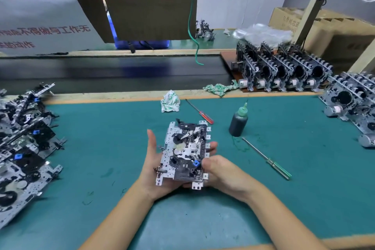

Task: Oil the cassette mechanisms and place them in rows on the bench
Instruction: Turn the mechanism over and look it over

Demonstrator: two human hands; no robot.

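Note:
A metal cassette mechanism (185,153) with black parts and a small blue piece is held face up above the green mat (113,140). It lies in the palm of my left hand (151,168), whose thumb stands up at its left edge and whose fingertips show past its right edge. My right hand (221,174) grips the mechanism's lower right side near the blue piece. A dark oil bottle (238,122) with a green nozzle stands upright to the right of the mechanism. Several mechanisms stand in rows at the back right (284,69) and far right (353,99).
A pile of mechanisms (22,140) lies flat at the left. A red-handled screwdriver (200,112) and a green-handled one (267,160) lie on the mat. Two crumpled cloths (170,101) (220,88) sit by the mat's far edge. A dark conveyor belt (113,75) runs behind.

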